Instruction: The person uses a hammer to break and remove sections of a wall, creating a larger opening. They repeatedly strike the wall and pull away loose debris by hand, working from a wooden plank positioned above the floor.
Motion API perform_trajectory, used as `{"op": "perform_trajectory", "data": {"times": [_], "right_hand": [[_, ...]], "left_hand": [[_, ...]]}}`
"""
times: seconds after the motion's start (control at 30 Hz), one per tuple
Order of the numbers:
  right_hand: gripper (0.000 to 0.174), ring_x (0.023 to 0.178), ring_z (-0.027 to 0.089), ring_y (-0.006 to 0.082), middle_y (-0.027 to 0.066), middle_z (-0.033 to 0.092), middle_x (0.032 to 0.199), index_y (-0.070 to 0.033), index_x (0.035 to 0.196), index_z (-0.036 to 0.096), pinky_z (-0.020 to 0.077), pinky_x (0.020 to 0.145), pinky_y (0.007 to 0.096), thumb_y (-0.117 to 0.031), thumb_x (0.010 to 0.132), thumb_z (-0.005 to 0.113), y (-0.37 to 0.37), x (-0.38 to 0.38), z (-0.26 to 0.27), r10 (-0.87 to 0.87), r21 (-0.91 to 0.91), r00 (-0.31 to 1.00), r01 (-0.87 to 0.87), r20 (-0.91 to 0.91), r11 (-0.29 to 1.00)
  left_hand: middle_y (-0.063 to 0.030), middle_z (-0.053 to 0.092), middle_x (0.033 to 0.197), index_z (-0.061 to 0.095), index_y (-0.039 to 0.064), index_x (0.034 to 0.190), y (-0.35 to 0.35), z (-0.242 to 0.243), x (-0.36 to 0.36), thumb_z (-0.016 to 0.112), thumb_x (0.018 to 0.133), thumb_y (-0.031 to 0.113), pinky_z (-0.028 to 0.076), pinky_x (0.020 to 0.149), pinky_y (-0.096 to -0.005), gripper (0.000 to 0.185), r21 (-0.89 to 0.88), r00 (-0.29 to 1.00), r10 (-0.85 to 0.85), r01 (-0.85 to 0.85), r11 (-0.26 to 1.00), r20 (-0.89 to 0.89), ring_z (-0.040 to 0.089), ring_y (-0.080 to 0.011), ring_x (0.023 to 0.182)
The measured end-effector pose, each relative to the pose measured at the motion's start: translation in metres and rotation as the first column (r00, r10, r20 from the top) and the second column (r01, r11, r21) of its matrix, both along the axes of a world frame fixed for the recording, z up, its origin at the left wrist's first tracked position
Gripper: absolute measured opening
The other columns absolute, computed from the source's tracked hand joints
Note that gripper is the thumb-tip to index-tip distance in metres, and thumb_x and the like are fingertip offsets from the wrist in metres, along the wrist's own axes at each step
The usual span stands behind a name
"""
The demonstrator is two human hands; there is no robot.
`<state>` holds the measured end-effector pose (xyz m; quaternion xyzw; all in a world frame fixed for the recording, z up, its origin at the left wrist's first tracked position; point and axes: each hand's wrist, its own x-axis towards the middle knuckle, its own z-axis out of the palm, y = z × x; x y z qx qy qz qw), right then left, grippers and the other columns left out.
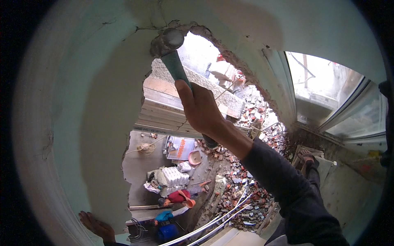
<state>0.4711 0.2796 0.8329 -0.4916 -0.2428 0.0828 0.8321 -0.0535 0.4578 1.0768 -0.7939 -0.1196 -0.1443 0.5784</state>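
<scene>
My right hand point(201, 107) grips the green handle of a club hammer point(174, 63) near its middle. The hammer's dull metal head is at the upper edge of a ragged hole and looks close to the broken wall; I cannot tell whether they touch. Around the hole is a pale green plastered wall point(107, 129), cracked above the hammer head. Flat against the wall at lower left rests my left hand point(98, 226), fingers spread and holding nothing.
Through the hole lie brick rubble point(246, 184), stacked white sacks point(174, 176), a blue drum point(167, 232) and white pipes point(215, 223). A person in a red top point(178, 196) and another in blue point(163, 216) are below. At right are a foot point(306, 155) and a window point(326, 89).
</scene>
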Motion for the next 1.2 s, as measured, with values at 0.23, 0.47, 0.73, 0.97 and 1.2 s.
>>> {"op": "perform_trajectory", "data": {"times": [0.23, 0.47, 0.73, 0.97, 1.2], "right_hand": [[0.044, 0.048, 0.056, 0.0233, 0.0125, 0.053, 0.058, 0.004, 0.091, 0.053, 0.0413, 0.047, 0.0406, -0.039, 0.103, 0.05, -0.005, -0.011, -0.002, 0.03, 0.1, 1.0, -0.031, 0.005, 0.995], [0.046, 0.048, 0.047, 0.0153, 0.0082, 0.049, 0.054, 0.001, 0.089, 0.053, 0.0385, 0.044, 0.0378, -0.041, 0.105, 0.044, -0.003, -0.016, -0.004, 0.037, 0.228, 0.997, -0.022, -0.065, 0.973], [0.052, 0.045, 0.052, 0.0189, 0.0107, 0.052, 0.053, 0.002, 0.085, 0.054, 0.0405, 0.042, 0.0398, -0.046, 0.104, 0.044, -0.006, -0.026, -0.011, 0.056, 0.056, 0.998, -0.058, 0.021, 0.997], [0.044, 0.048, 0.057, 0.0206, 0.014, 0.054, 0.055, 0.004, 0.09, 0.055, 0.0423, 0.041, 0.0373, -0.037, 0.104, 0.047, -0.005, -0.029, -0.012, 0.078, -0.052, 0.981, -0.07, 0.175, 0.996], [0.041, 0.049, 0.048, 0.0218, 0.012, 0.049, 0.057, 0.001, 0.092, 0.054, 0.0401, 0.048, 0.0417, -0.037, 0.104, 0.044, -0.005, -0.068, -0.035, 0.148, 0.157, 0.985, -0.133, -0.09, 0.979]], "left_hand": [[-0.0262, 0.033, 0.155, 0.034, 0.004, 0.15, -0.007, 0.005, 0.003, 0.027, 0.105, 0.026, 0.019, 0.117, -0.0608, 0.05, 0.028, 1.0, 0.01, -0.01, 1.0, -0.008, 0.03, -0.0454, 0.144], [-0.0241, 0.034, 0.155, 0.036, 0.005, 0.149, -0.003, 0.005, 0.0, 0.027, 0.105, 0.027, 0.017, 0.117, -0.0608, 0.049, 0.011, 1.0, 0.012, -0.012, 1.0, 0.011, 0.03, -0.0443, 0.144], [-0.0235, 0.031, 0.156, 0.036, 0.006, 0.149, -0.002, 0.005, -0.001, 0.025, 0.106, 0.031, 0.017, 0.118, -0.06, 0.051, -0.028, 0.999, 0.014, -0.013, 1.0, 0.035, 0.027, -0.0445, 0.145], [-0.0226, 0.032, 0.157, 0.034, 0.009, 0.152, -0.003, 0.006, -0.001, 0.025, 0.106, 0.034, 0.017, 0.117, -0.0594, 0.053, -0.007, 0.996, 0.075, -0.074, 0.997, 0.047, 0.027, -0.0439, 0.146], [-0.0234, 0.03, 0.157, 0.031, 0.009, 0.153, 0.002, 0.004, -0.005, 0.027, 0.106, 0.032, 0.015, 0.118, -0.0594, 0.052, 0.016, 0.999, 0.032, -0.032, 0.999, 0.014, 0.026, -0.0436, 0.146]]}}
